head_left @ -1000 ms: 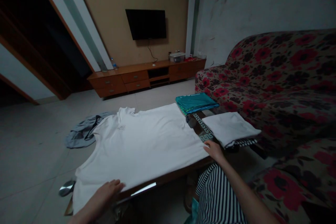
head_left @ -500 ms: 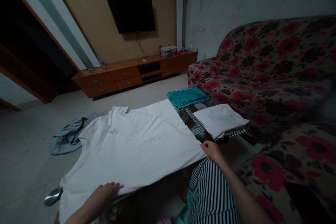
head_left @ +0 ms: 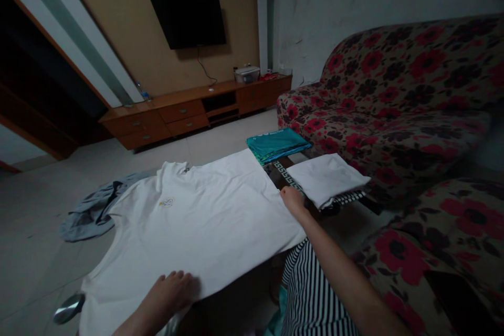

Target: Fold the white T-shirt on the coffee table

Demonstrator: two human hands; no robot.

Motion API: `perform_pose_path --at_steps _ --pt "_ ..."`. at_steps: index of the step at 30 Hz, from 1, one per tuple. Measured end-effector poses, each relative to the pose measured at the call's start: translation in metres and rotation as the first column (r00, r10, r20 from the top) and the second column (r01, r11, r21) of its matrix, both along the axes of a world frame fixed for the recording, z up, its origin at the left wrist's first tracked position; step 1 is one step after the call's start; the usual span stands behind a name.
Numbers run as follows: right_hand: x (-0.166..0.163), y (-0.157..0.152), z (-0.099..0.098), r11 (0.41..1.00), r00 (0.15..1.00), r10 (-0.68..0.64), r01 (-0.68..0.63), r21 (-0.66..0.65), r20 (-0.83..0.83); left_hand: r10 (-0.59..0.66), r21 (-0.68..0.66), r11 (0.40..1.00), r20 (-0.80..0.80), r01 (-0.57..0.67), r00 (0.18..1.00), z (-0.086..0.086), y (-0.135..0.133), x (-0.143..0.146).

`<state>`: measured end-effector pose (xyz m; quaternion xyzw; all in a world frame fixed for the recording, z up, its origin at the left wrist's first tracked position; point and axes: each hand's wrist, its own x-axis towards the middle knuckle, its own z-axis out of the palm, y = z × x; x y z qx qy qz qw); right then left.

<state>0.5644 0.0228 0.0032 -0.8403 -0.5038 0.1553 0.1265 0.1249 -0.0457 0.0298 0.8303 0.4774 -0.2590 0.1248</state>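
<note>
A white T-shirt (head_left: 212,210) with a small chest print lies spread over a low table, its collar side to the left and its hem to the right. My left hand (head_left: 173,291) rests on the near part of the shirt, fingers laid over the fabric. At the hem, my right hand (head_left: 293,199) is closed on the shirt's edge. Just beyond that hand is a folded white garment (head_left: 331,177), with a striped one beneath it. A stack of folded teal clothes (head_left: 277,144) sits at the table's far end.
A grey garment (head_left: 90,212) lies behind the shirt at the left. A floral sofa (head_left: 378,100) runs along the right side. Across the floor stand a wooden TV cabinet (head_left: 185,115) and a wall-mounted television (head_left: 189,21). A shiny metal piece (head_left: 69,308) juts out at the lower left.
My right hand has moved from the near hem corner farther along the hem, away from me. My left hand has slid slightly right and inward on the shirt. The view has shifted slightly.
</note>
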Motion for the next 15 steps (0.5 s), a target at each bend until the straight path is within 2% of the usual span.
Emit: perform_pose_path --at_steps 3,6,8,11,15 --pt "-0.002 0.032 -0.004 0.996 0.998 -0.057 0.055 -0.073 -0.025 -0.079 0.119 0.991 0.157 0.060 0.984 -0.002 0.012 0.057" --pt "0.003 0.049 -0.009 0.992 0.996 -0.054 0.046 -0.114 -0.067 -0.170 0.345 0.936 0.255 0.075 0.952 -0.029 0.027 0.093" --pt "0.009 0.053 -0.012 0.993 0.996 -0.041 0.031 -0.113 -0.085 -0.209 0.460 0.886 0.275 0.062 0.939 -0.053 0.035 0.099" --pt "0.018 0.052 -0.015 0.993 0.995 -0.065 0.057 -0.104 -0.073 -0.281 0.558 0.827 0.305 0.068 0.910 -0.082 0.040 0.093" --pt "0.024 0.051 -0.017 0.987 0.992 -0.122 0.120 -0.105 -0.018 -0.313 0.595 0.801 0.330 0.061 0.891 -0.093 0.039 0.085"
